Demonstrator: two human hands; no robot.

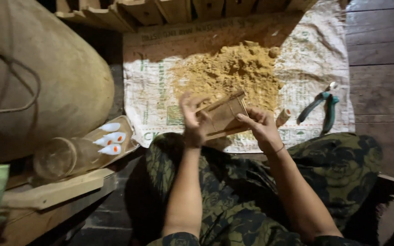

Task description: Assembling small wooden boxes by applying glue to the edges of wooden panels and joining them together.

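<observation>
You sit on the dark plank floor [379, 41] of a rough home workshop, legs crossed, working at floor level. A woven sack [315, 50] is spread flat as a work mat, with a sawdust heap [229, 73] on it and pliers [320, 107] at its edge. Wooden frames [174, 10] stacked behind, glue bottles [111, 138] in a tray and a full burlap bag [46, 77] point to hand craft.

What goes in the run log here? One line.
left hand: holds wooden frame | right hand: grips frame's right edge | under: sawdust pile on sack | nearby: pliers
</observation>
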